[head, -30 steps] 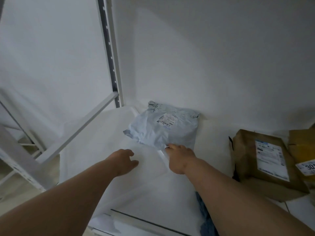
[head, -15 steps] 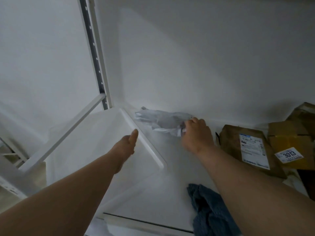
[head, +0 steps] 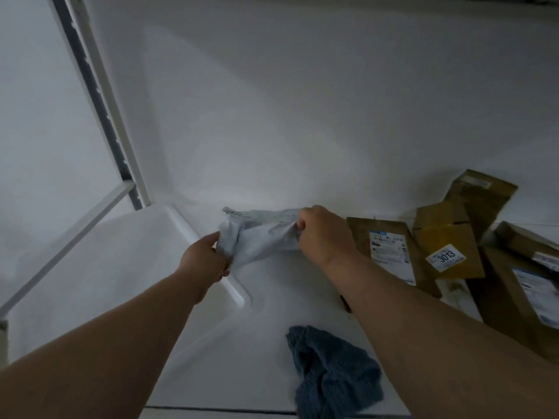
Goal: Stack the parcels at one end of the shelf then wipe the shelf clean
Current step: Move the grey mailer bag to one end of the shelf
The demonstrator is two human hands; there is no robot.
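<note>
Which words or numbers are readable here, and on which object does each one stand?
"3013": white sticker on the yellow-brown box.
Label on the flat brown parcel: too small to read.
Label on the large brown parcel: blurred, unreadable.

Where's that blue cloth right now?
In the head view the blue cloth lies crumpled at the front edge of the white shelf, right of centre, below the right forearm and untouched by either hand.

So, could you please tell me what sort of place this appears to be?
Probably a parcel storeroom: a white metal shelf against a wall, brown labelled parcels piled at its right end, one yellow box tagged 3013.
</note>
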